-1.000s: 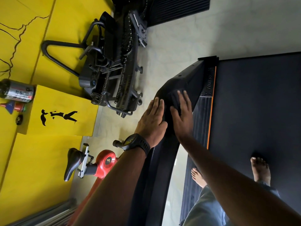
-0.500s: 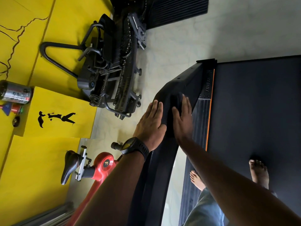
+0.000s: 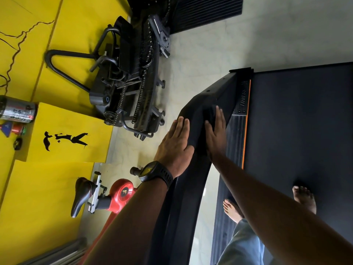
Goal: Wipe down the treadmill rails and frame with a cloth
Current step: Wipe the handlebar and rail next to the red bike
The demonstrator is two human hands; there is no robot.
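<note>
The black treadmill handrail runs from bottom centre up towards the belt's far end. My left hand, with a black watch on the wrist, lies flat on the rail's left side, fingers straight. My right hand presses a dark cloth against the rail's right side with straight fingers; only a small dark fold shows past the fingertips. The treadmill belt lies to the right, edged by an orange-trimmed side rail.
My bare feet stand on the belt and side rail. A black chain-driven machine sits on the pale floor to the upper left. A red exercise bike stands at lower left beside yellow wall panels.
Both hands stay flat on the handrail, side by side. The right hand with the cloth has slid slightly back along the rail, and the view has shifted a little.
</note>
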